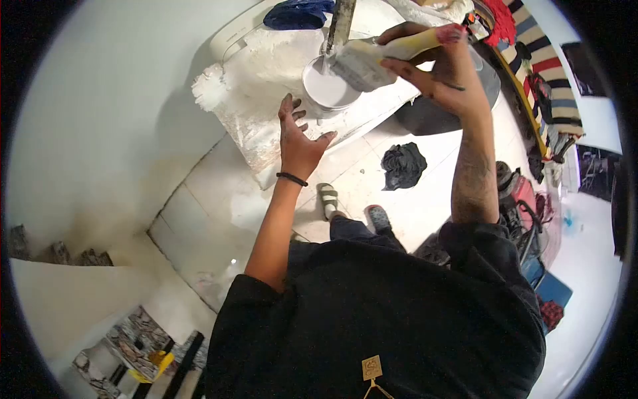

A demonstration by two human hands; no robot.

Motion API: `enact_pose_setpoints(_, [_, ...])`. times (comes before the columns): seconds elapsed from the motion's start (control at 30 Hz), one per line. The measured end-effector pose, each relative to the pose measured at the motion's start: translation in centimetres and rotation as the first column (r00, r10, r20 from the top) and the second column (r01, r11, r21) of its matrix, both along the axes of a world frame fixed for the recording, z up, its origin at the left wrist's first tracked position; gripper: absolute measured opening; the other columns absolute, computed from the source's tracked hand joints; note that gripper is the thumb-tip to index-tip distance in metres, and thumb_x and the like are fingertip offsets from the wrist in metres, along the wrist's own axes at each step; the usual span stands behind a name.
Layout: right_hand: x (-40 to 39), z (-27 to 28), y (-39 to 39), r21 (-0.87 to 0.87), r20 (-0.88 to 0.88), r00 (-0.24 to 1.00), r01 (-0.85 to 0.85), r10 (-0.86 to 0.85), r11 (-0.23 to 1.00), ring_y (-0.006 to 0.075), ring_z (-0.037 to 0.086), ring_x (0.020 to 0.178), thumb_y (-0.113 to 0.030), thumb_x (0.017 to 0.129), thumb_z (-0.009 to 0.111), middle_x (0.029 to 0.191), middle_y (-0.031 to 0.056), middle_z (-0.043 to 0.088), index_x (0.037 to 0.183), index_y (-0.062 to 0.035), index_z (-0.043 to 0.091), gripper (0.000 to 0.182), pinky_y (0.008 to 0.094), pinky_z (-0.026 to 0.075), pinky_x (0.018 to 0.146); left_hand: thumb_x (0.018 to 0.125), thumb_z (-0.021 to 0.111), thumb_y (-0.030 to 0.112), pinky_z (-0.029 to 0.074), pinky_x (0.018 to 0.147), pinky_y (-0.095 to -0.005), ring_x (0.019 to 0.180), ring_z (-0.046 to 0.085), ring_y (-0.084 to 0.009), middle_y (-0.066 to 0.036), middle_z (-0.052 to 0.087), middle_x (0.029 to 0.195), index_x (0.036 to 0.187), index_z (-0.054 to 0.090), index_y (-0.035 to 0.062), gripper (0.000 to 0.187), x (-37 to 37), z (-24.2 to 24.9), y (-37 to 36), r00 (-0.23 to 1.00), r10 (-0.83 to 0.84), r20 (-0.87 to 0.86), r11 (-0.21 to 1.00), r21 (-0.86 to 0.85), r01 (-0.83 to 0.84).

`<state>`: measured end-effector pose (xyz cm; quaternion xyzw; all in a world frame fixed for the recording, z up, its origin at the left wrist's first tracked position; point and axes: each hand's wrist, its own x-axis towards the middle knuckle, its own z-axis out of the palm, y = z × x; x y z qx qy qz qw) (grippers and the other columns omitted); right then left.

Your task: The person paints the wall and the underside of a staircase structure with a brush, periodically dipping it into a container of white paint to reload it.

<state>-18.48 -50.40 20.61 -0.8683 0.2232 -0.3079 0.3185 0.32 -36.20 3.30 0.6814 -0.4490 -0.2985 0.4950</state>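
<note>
With twelve o'clock at the top of the view, our tub [331,90] sits just above centre, toward twelve, on a sheet-covered surface [249,93] smeared with white. It holds a smooth, pale, whitish material, and we see its open mouth with a coated rim. A long, stained stick [341,25] stands at the tub's twelve o'clock edge; the brush hides part of its lower end.

Our wide brush [364,68] is over the tub's one-to-two o'clock side and covers part of the opening. We cannot tell whether its bristles touch the contents. Up at eleven to twelve o'clock lies a dark blue bundle [298,14]. A dark rounded object [438,113] is below the surface toward one o'clock, partly behind our right forearm. A crumpled black item [404,166] lies on the floor [352,159] near the view's centre, toward one o'clock, and striped fabric [565,93] runs along two o'clock.

Our right hand [442,73] reaches up toward one o'clock, its fingers closed around the brush's pale handle, the reddish end pointing to two. Our left hand [300,136] is at eleven o'clock, just beside the tub's lower left, open with fingers spread and holding nothing.
</note>
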Motion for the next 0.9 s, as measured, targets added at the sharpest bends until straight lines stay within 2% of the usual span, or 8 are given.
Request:
enact_pose_setpoints(0.17, [3.0,-1.7,-1.7,0.079,-0.067,0.994,-0.078,0.083,0.994,0.0096,0.063,0.087,-0.002,0.084,0.073,0.100,0.0034,0.067,0.109,-0.0017,0.064,0.026,0.0229,0.049,0.065,0.063,0.087,0.016,0.044,0.102,-0.0426,0.126,0.044,-0.0342,-0.022,0.038,0.138,0.146,0.020,-0.0012,0.109,0.1,-1.0,-1.6,1.000,0.014,0.014,1.000,-0.020,-0.014])
enact_pose_setpoints(0.3, [4.7,-3.8,-1.4,0.330,0.156,0.987,-0.087,0.037,0.940,0.0082,0.060,0.086,0.002,0.085,0.071,0.094,0.0051,0.066,0.105,0.0020,0.064,0.022,0.0237,0.049,0.068,0.063,0.087,0.015,0.043,0.104,-0.0415,0.128,0.043,-0.0340,-0.022,0.038,0.138,0.144,0.023,-0.0026,0.105,0.7,-1.8,-2.5,0.999,-0.015,0.042,1.000,-0.019,0.016])
enact_pose_setpoints(0.43, [5.2,-2.8,-2.0,0.215,-0.054,0.997,-0.038,0.051,0.976,0.0084,0.058,0.078,0.003,0.083,0.070,0.084,0.0047,0.064,0.102,0.0039,0.062,0.020,0.0250,0.050,0.068,0.062,0.087,0.011,0.046,0.102,-0.0409,0.127,0.044,-0.0326,-0.021,0.039,0.136,0.143,0.025,-0.0022,0.102,1.6,-2.2,-2.8,0.997,-0.074,-0.004,0.997,-0.028,0.073])
enact_pose_setpoints(0.47, [5.3,-2.2,-1.4,0.291,-0.132,0.987,0.122,-0.086,0.949,0.0091,0.059,0.072,0.000,0.082,0.072,0.079,0.0046,0.064,0.097,0.0040,0.063,0.018,0.0261,0.050,0.065,0.062,0.087,0.010,0.047,0.102,-0.0408,0.127,0.045,-0.0321,-0.021,0.039,0.136,0.143,0.026,-0.0019,0.102,1.9,-2.1,-2.8,0.995,-0.095,-0.039,0.995,-0.038,0.093])
enact_pose_setpoints(0.6, [5.8,-4.2,-1.1,0.138,-0.105,0.984,0.155,-0.141,0.978,0.0089,0.061,0.068,-0.004,0.083,0.073,0.078,0.0051,0.064,0.097,0.0028,0.063,0.019,0.0240,0.050,0.061,0.062,0.085,0.007,0.050,0.098,-0.0402,0.123,0.048,-0.0302,-0.018,0.039,0.136,0.141,0.030,0.0003,0.097,3.1,-2.4,-2.5,0.981,-0.187,-0.048,0.982,-0.040,0.186])
enact_pose_setpoints(0.7, [5.4,-3.0,0.2,0.295,-0.186,0.946,0.311,-0.266,0.903,0.0089,0.062,0.067,-0.006,0.083,0.074,0.078,0.0054,0.065,0.099,0.0026,0.063,0.021,0.0246,0.051,0.059,0.063,0.084,0.009,0.051,0.098,-0.0407,0.121,0.049,-0.0292,-0.015,0.038,0.135,0.139,0.034,0.0025,0.091,4.3,-2.2,-2.2,0.960,-0.277,-0.036,0.961,0.017,0.277])
enact_pose_setpoints(0.73, [5.5,-3.6,0.3,0.201,-0.003,0.954,0.293,-0.299,0.935,0.0097,0.063,0.065,-0.008,0.084,0.073,0.078,0.0049,0.065,0.098,0.0024,0.063,0.020,0.0249,0.051,0.057,0.064,0.084,0.010,0.051,0.098,-0.0412,0.121,0.049,-0.0282,-0.015,0.039,0.135,0.139,0.035,0.0033,0.090,4.9,-2.1,-2.2,0.952,-0.305,-0.018,0.952,0.032,0.305])
enact_pose_setpoints(0.9, [5.5,-4.4,0.6,0.237,-0.080,0.939,0.343,-0.334,0.909,0.0084,0.061,0.068,-0.010,0.085,0.073,0.077,0.0036,0.063,0.097,0.0020,0.062,0.020,0.0238,0.050,0.058,0.066,0.084,0.012,0.052,0.096,-0.0415,0.122,0.050,-0.0279,-0.014,0.040,0.134,0.139,0.038,0.0038,0.086,5.8,-1.7,-2.3,0.934,-0.352,-0.066,0.934,0.040,0.355])
